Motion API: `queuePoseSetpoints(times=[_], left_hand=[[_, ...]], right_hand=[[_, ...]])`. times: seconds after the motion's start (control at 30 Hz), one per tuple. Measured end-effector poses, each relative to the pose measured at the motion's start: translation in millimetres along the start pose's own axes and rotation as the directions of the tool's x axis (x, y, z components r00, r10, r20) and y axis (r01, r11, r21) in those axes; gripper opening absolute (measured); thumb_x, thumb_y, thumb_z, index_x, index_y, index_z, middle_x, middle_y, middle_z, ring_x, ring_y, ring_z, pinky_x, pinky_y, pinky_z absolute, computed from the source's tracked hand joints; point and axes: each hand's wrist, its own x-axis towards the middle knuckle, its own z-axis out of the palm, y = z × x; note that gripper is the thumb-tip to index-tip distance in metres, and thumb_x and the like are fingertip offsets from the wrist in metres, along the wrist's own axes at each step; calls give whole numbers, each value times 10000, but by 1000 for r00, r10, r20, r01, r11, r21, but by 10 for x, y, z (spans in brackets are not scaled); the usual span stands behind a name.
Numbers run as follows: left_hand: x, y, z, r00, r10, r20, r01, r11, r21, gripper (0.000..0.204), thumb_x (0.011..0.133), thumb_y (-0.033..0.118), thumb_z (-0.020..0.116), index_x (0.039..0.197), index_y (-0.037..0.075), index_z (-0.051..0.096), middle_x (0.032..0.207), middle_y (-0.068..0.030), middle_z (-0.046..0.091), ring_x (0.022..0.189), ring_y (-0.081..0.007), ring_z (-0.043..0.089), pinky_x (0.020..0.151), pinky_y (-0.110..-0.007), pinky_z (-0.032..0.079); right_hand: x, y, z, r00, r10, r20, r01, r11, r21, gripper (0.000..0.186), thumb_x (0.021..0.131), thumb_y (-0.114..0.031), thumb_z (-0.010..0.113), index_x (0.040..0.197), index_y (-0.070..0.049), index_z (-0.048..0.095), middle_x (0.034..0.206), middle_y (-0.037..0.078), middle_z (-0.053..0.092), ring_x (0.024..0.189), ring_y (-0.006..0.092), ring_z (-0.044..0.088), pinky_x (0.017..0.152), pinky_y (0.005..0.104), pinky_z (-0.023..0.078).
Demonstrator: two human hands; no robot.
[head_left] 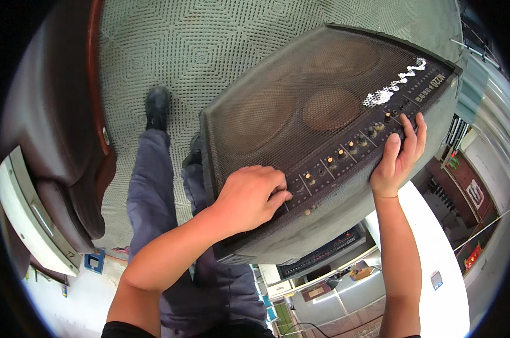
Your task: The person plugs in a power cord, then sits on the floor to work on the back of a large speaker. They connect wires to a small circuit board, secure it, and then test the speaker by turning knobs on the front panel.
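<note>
A large dark speaker amplifier [215, 152] stands tilted across the view in front of me, with round cones showing through its mesh grille [300, 112]. Along its near edge runs a black control panel [345, 164] carrying several small knobs, some with pale yellow tips. My left hand [252, 197] rests at the panel's left end, fingers curled and thumb pressed in; whatever lies between them is hidden. Toward the panel's right end, my right hand [398, 158] has its fingers spread over the edge, with fingertips close to a yellow-tipped knob [388, 115]. A ragged white strip [396, 84] marks the grille.
To the left is a brown leather seat [63, 107] with a white drawer-like piece [41, 219] beside it. Patterned matting [204, 39] covers the floor under my legs. A white table [435, 248] stands at lower right, and another panel with knobs [322, 253] sits below the amplifier.
</note>
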Motion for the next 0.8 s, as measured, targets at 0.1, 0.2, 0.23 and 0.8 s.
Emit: queuePoseSetpoints(times=[0.1,0.2,0.23,0.8], left_hand=[[19,-23,-54,999,-9,49,13,995,-95,196,915,167,818,1046,65,713,958,-88,733,923,-326,714,825,-439,560],[108,-23,-143,994,11,110,3,992,-123,217,918,164,820,1075,61,710,980,-94,731,935,-324,714,838,-437,562],[154,-6,-154,995,5,103,12,986,-165,258,925,175,821,1122,54,704,1019,-102,730,954,-324,716,843,-439,567],[709,129,-129,975,134,175,-96,973,-210,160,890,30,765,1006,59,659,982,-111,687,945,-345,680,840,-456,559]], right_hand=[[-4,-18,-19,999,24,35,-24,1000,-4,479,1107,-319,527,1437,10,635,1688,223,395,1567,411,328,1287,523,225],[-2,-45,-17,997,60,39,-61,998,33,488,1108,-322,524,1434,24,630,1694,234,379,1579,415,310,1294,527,216],[-2,-54,-11,996,77,36,-79,996,44,492,1107,-324,524,1433,29,629,1695,238,374,1584,417,303,1297,528,211],[18,-84,-32,993,104,60,-106,994,39,566,1114,-409,488,1402,59,625,1672,285,361,1576,479,281,1297,600,175]])
